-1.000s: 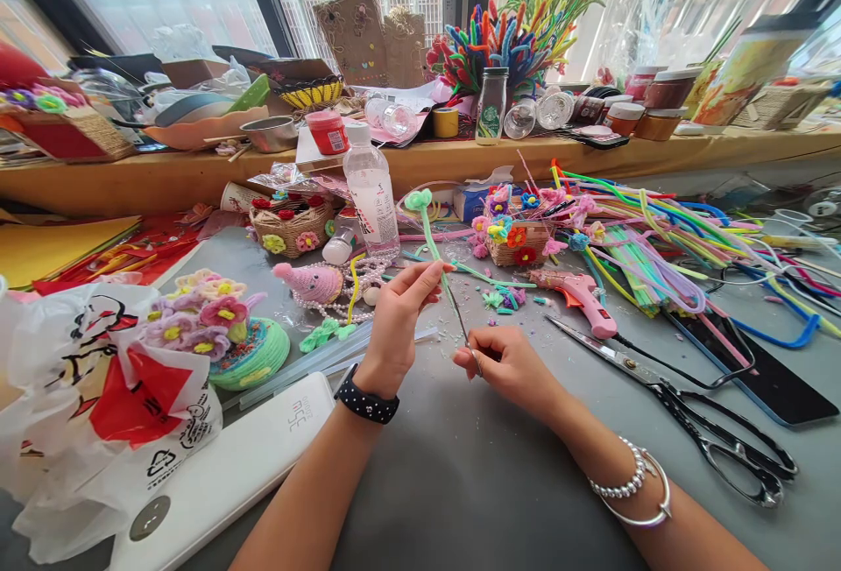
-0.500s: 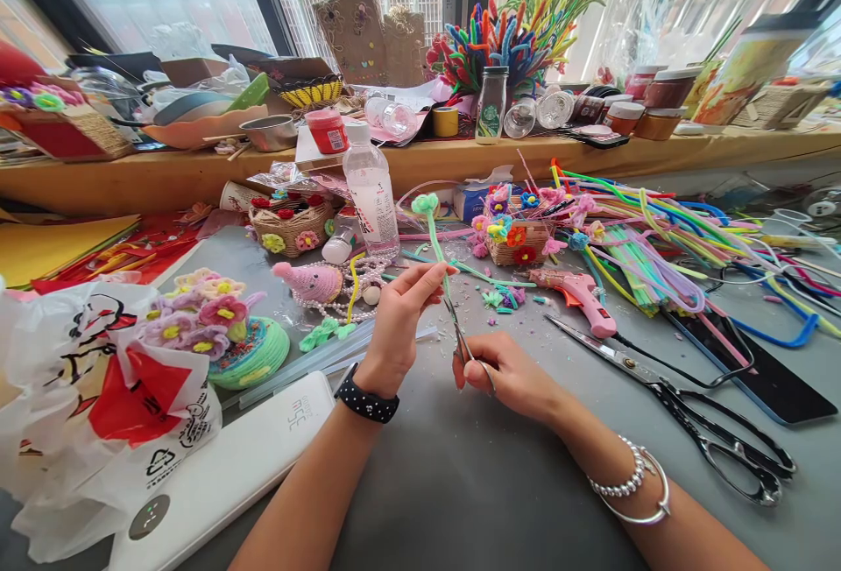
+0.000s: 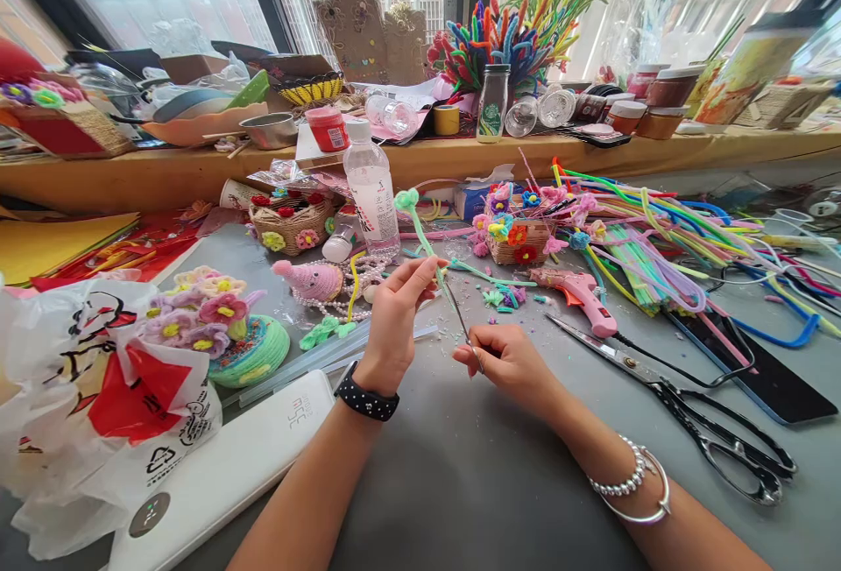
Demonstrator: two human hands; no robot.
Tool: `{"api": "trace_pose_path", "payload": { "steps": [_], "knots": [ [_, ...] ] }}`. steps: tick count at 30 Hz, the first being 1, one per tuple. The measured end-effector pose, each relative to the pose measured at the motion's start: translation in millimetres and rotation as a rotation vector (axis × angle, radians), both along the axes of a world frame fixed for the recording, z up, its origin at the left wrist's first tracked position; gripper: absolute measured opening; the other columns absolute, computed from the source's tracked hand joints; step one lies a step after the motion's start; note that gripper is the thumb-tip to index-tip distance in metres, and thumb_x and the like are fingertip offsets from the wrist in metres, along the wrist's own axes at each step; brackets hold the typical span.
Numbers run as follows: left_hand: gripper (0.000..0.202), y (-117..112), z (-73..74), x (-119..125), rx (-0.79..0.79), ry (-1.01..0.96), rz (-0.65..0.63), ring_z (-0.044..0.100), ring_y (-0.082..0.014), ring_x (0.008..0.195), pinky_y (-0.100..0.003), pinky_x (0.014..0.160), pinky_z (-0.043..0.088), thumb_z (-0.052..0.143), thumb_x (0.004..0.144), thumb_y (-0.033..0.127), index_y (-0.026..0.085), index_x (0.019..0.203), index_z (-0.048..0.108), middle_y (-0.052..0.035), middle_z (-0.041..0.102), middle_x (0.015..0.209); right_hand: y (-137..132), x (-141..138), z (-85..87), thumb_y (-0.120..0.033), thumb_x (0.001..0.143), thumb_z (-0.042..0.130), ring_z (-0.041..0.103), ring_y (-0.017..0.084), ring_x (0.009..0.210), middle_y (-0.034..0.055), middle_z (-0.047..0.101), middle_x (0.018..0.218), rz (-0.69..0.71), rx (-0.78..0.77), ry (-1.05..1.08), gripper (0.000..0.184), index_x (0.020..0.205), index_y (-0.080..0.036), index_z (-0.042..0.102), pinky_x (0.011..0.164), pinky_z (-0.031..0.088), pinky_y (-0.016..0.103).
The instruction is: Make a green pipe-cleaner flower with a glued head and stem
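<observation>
1 green fuzzy stem (image 3: 419,229) with a bunched top: held upright at a tilt above the bench (image 3: 447,483), pinched by the left hand's (image 3: 398,313) fingers. 1 pair of small scissors (image 3: 461,319): gripped by the right hand's (image 3: 509,361) fingers, blades pointed at the stem's lower end.

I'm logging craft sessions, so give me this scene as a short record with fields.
Left hand: pinches a green fuzzy stem
Stem top: rounded fuzzy tuft
Right hand: holds small scissors, blades angled up toward the stem's lower part
Blade contact: cannot tell
Right of hands: pink glue gun, large black-handled scissors, dark phone
Left of hands: white power bank, plastic bag
Beyond hands: clear bottle, upright
</observation>
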State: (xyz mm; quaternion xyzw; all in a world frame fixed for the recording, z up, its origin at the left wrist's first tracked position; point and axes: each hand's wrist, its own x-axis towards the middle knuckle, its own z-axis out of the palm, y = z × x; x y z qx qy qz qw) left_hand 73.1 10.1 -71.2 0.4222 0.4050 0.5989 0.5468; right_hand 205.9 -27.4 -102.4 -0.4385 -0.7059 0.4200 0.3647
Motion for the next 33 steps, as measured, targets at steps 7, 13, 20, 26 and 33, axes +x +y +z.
{"api": "trace_pose_path", "payload": {
  "steps": [7, 13, 20, 26, 33],
  "knots": [
    [0.013, 0.2, -0.8, 0.0, 0.006, 0.006, -0.030, 0.039, -0.0047, 0.057, -0.015, 0.057, 0.035, 0.059, 0.067, 0.029, 0.017, 0.069, 0.065, 0.0019, 0.054, 0.068, -1.3, 2.0, 1.7, -0.062, 0.072, 0.036, 0.031, 0.008, 0.047, -0.0028, 0.037, 0.050, 0.128, -0.058, -0.021, 0.051, 0.054, -0.015, 0.045, 0.044, 0.024, 0.020],
    [0.012, -2.2, 1.2, 1.8, -0.017, 0.057, -0.102, 0.041, -0.0053, 0.062, -0.015, 0.060, 0.035, 0.059, 0.067, 0.028, 0.018, 0.069, 0.065, 0.0021, 0.056, 0.072, -2.2, 2.4, -0.4, -0.068, 0.071, 0.029, 0.033, 0.008, 0.048, -0.0029, 0.037, 0.051, 0.208, -0.050, -0.039, 0.056, 0.056, -0.015, 0.044, 0.045, 0.025, 0.021],
    [0.012, -1.1, 0.1, 1.6, -0.005, 0.047, -0.079, 0.043, -0.0058, 0.062, -0.016, 0.059, 0.035, 0.059, 0.068, 0.028, 0.018, 0.070, 0.065, 0.0017, 0.056, 0.071, -2.5, 0.6, 1.0, -0.054, 0.074, 0.040, 0.029, 0.007, 0.047, -0.0039, 0.035, 0.049, 0.136, -0.028, -0.039, 0.043, 0.052, -0.017, 0.035, 0.044, 0.024, 0.021],
    [0.013, -0.1, 0.7, 1.4, 0.002, 0.007, -0.023, 0.040, -0.0038, 0.056, -0.015, 0.056, 0.035, 0.060, 0.067, 0.029, 0.017, 0.068, 0.065, 0.0024, 0.055, 0.068, -1.1, -1.5, 2.5, -0.038, 0.077, 0.042, 0.031, 0.007, 0.046, -0.0037, 0.038, 0.047, 0.081, -0.024, -0.031, 0.035, 0.050, -0.017, 0.036, 0.044, 0.026, 0.019],
    [0.013, -0.9, 0.7, 0.9, 0.005, 0.012, -0.025, 0.039, -0.0040, 0.056, -0.015, 0.056, 0.035, 0.060, 0.066, 0.028, 0.017, 0.069, 0.065, 0.0024, 0.055, 0.068, -0.2, -0.4, 0.2, -0.044, 0.076, 0.043, 0.033, 0.008, 0.046, -0.0028, 0.041, 0.047, 0.033, -0.039, -0.016, 0.040, 0.048, -0.016, 0.038, 0.046, 0.027, 0.020]
  ]
}}
